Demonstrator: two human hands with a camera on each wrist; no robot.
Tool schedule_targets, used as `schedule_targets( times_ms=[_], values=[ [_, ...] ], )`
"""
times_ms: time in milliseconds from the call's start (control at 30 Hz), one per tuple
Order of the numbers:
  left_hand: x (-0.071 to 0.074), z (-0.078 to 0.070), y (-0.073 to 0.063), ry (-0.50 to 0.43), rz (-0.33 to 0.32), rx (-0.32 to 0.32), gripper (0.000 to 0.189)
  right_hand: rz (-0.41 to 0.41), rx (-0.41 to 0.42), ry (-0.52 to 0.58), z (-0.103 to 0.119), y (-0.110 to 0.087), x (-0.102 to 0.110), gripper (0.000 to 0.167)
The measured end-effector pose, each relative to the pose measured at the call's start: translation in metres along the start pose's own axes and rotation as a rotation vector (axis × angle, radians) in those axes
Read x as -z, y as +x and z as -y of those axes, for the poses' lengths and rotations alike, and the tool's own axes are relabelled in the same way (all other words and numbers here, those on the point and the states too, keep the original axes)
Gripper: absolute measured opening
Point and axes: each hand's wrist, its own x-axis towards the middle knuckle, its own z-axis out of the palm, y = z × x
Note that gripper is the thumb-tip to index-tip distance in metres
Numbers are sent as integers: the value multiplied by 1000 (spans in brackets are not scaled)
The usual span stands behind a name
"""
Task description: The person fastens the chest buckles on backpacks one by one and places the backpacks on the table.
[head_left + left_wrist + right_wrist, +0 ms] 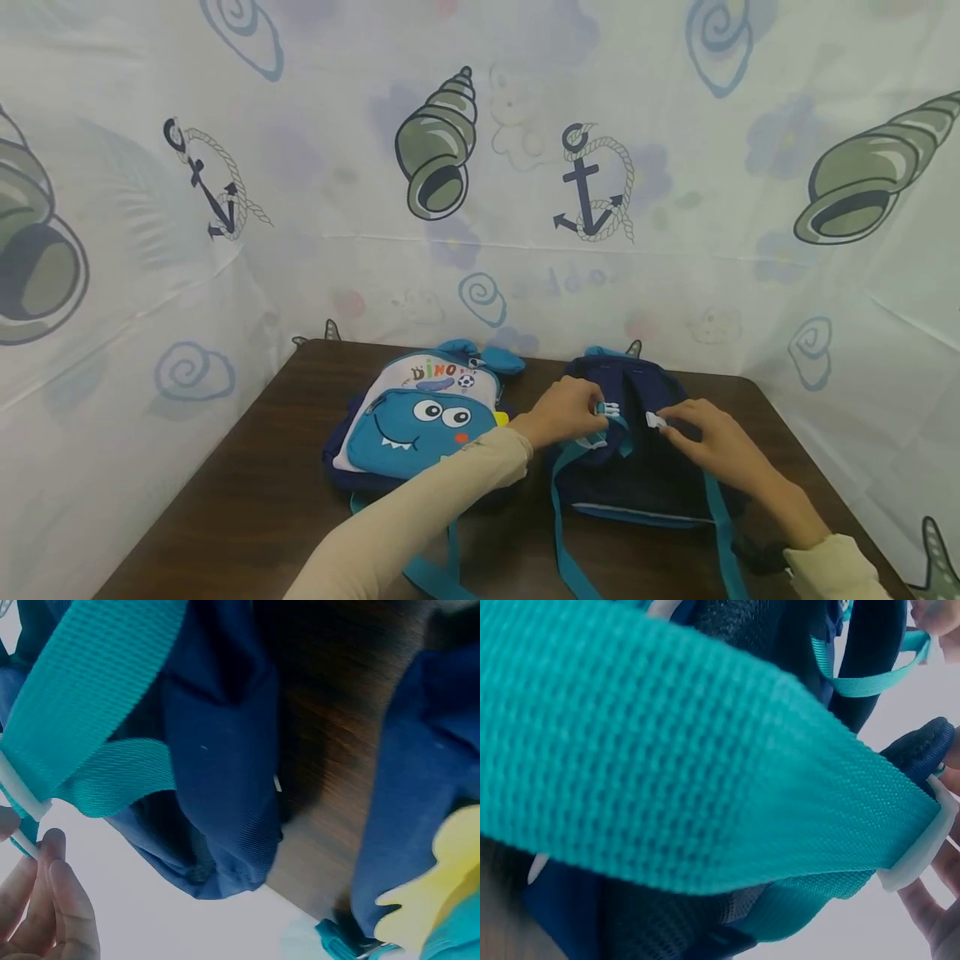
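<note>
A dark navy backpack [630, 475] lies on the table with its strap side up. On its left side my left hand [566, 410] pinches a white pronged buckle half [611, 410] on a teal strap. In the left wrist view those fingers [71, 900] bend around a white plastic piece [19, 787] threaded with teal webbing. Over the right side of the backpack, my right hand [712, 437] pinches the other white buckle half [654, 420] between thumb and fingertips. The two halves are apart. A wide teal strap [667, 750] crosses the right wrist view, covering much of the backpack.
Just left lies a second backpack [420, 425], front up, with a blue dinosaur face and DINO lettering. Teal straps [438, 579] trail from it toward the brown table's [247, 500] near side. A printed cloth curtain [330, 167] stands behind and at both sides.
</note>
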Motion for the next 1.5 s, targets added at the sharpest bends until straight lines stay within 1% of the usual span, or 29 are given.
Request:
schedule_targets(
  times_ms=[133,267,500,633,867,1133,1333,1500],
  values=[
    [-6,-7,3,34,17,-11,15,1,24,-45,3,2,-1,22],
    [-10,-12,6,83,32,-16,8,18,32,-59,7,4,1,23],
    [-14,-19,11,125,46,-47,9,48,60,-55,15,8,4,24],
    [-13,-22,11,134,45,-39,10,50,68,-70,16,8,4,25],
    [-12,-22,10,136,35,-44,11,54,67,-89,16,9,5,25],
    [-11,-23,9,115,53,-41,9,79,54,-92,18,9,5,25],
    [-12,-23,10,142,58,-37,9,82,64,-95,17,9,3,26],
    [-14,-21,10,166,73,-40,13,67,74,-88,15,9,1,26]
  ],
)
